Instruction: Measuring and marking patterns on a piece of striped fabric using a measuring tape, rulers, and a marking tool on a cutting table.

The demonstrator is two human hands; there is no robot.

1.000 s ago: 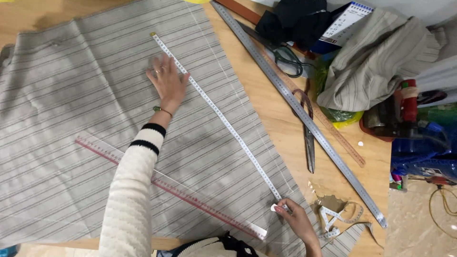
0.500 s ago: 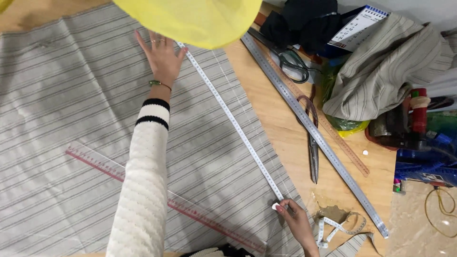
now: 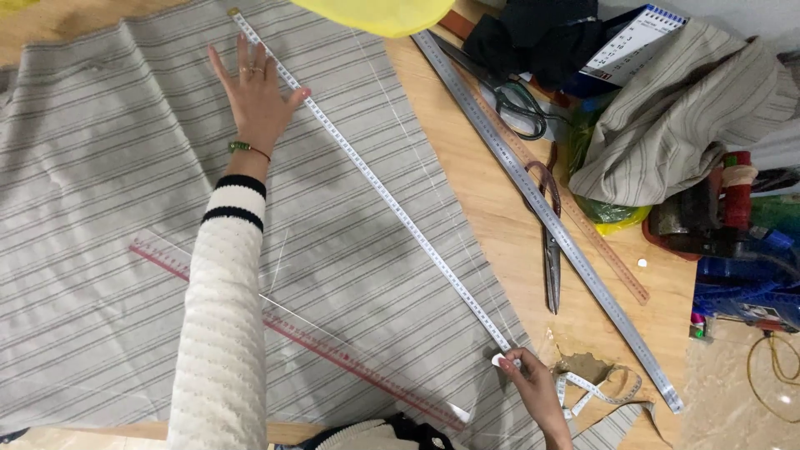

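L hand (image 3: 254, 96) lies flat, palm down, on the striped grey fabric (image 3: 117, 250), fingers (image 3: 242, 58) spread a little and stretched out, thumb tip touching the white tape measure (image 3: 383, 196) near its upper end. Tape runs taut in a straight diagonal across the cloth, from top centre down to lower right, where the R hand (image 3: 533, 392) pinches it between thumb and fingers right at the fabric's lower edge; the spare tape curls loose on the counter (image 3: 492, 208) just beside that hand. L arm wears a cream knit sleeve (image 3: 221, 333) w/ dark cuff bands, green bracelet at the wrist. A clear ruler w/ red edge (image 3: 333, 350) lies on the fabric under the forearm, roughly parallel to the tape but well apart from it. To the right, off the cloth, a long metal straightedge (image 3: 550, 217) lies diagonal on the wooden counter, w/ a brown wooden ruler (image 3: 600, 258) next to it and big tailor's shears (image 3: 552, 250) crossing under or over it, cannot tell which. Smaller dark-handled scissors (image 3: 517, 104) sit near the top, and a bundled beige cloth (image 3: 675, 125) is heaped at upper right. A yellow shape (image 3: 375, 12), blurred, hangs in at top edge.
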